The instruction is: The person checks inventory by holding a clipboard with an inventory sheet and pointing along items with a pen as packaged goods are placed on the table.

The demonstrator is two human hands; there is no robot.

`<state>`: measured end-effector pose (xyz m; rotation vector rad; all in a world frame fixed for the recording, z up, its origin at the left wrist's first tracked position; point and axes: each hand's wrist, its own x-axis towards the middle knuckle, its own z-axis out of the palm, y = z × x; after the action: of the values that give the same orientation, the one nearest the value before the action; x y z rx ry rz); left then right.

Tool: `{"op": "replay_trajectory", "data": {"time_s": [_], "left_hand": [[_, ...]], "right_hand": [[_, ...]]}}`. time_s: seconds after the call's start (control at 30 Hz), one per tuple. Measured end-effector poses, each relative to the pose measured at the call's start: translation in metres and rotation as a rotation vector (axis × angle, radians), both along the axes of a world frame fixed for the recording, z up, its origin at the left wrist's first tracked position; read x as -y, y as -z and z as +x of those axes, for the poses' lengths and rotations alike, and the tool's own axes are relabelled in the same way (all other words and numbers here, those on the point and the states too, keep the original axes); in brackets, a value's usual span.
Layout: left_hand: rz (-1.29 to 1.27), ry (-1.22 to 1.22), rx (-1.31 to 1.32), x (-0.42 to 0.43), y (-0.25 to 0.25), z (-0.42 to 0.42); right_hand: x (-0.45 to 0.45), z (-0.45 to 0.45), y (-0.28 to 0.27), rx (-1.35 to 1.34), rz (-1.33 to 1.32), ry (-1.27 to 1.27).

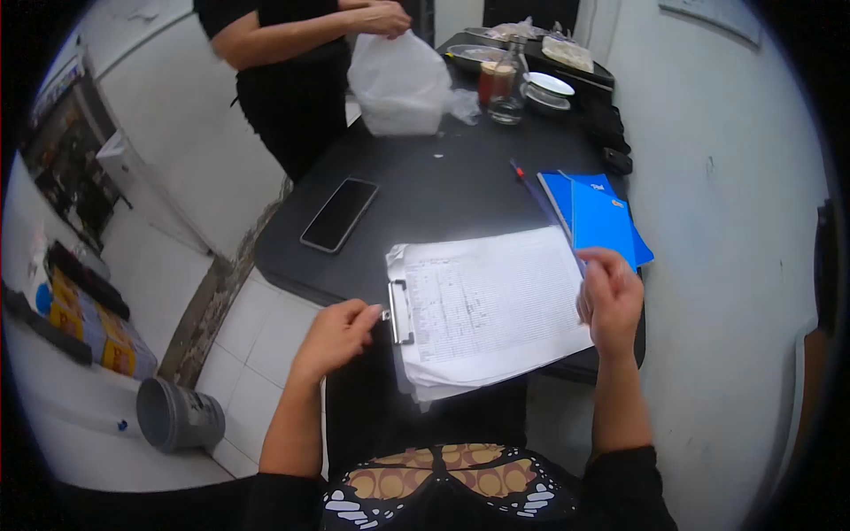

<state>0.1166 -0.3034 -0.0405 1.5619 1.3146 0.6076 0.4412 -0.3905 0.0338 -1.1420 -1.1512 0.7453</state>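
A clipboard (398, 311) with a stack of printed table sheets (496, 301) lies turned sideways at the near edge of the black table, its metal clip to the left. My left hand (339, 336) pinches the clipboard beside the clip. At the opposite edge of the sheets is my right hand (613, 301), fingers curled closed; what they hold, if anything, is hidden. Beyond that hand lie blue notebooks (602, 217), overlapping each other. A thin pen-like item with a red part (519, 173) lies left of the notebooks.
A phone (340, 215) lies on the table (425, 195) at the left. Behind it, another person's hands (382, 18) hold a white plastic bag (398, 84). A glass bottle (506, 102), a red jar (487, 84) and bowls (549, 87) stand farther back. A grey bucket (181, 416) is on the floor.
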Motion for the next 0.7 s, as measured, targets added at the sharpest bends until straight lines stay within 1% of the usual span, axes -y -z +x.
{"op": "replay_trajectory", "data": {"time_s": [0.03, 0.1, 0.17, 0.2, 0.23, 0.3, 0.33, 0.43, 0.47, 0.53, 0.6, 0.63, 0.7], "left_hand": [[0.048, -0.015, 0.008, -0.005, -0.004, -0.005], [0.148, -0.083, 0.063, -0.022, -0.013, -0.015], [0.256, -0.186, 0.105, -0.047, -0.02, -0.026], [0.315, -0.233, 0.098, -0.064, -0.024, -0.034], [0.32, -0.295, 0.1, -0.086, -0.023, -0.046], [0.436, -0.453, 0.102, -0.126, -0.027, -0.065], [0.451, -0.487, 0.109, -0.151, -0.021, -0.086], [0.565, -0.633, -0.033, -0.216, 0.004, -0.132], [0.477, -0.658, -0.117, -0.23, 0.011, -0.142], [0.301, -0.716, -0.283, -0.253, 0.03, -0.159], [0.35, -0.578, -0.628, -0.291, 0.07, -0.19], [0.372, -0.503, -0.792, -0.303, 0.081, -0.194], [0.206, -0.478, -0.811, -0.292, 0.066, -0.172]], "right_hand": [[-0.013, 0.01, -0.002, -0.146, -0.043, -0.055], [-0.049, 0.024, 0.006, -0.292, -0.014, -0.154], [-0.088, 0.017, 0.012, -0.57, -0.127, -0.079], [-0.105, 0.023, 0.018, -0.524, -0.227, -0.101], [-0.118, 0.03, 0.025, -0.48, -0.327, -0.123], [-0.139, 0.041, 0.041, -0.498, -0.377, -0.247], [-0.145, 0.044, 0.049, -0.51, -0.402, -0.316], [-0.146, 0.041, 0.052, -0.473, -0.484, -0.244], [-0.145, 0.043, 0.057, -0.451, -0.505, -0.234], [-0.142, 0.046, 0.065, -0.491, -0.498, -0.237], [-0.141, 0.048, 0.069, -0.509, -0.488, -0.245], [-0.14, 0.049, 0.067, -0.509, -0.484, -0.25], [-0.141, 0.048, 0.071, -0.516, -0.472, -0.258]]}}
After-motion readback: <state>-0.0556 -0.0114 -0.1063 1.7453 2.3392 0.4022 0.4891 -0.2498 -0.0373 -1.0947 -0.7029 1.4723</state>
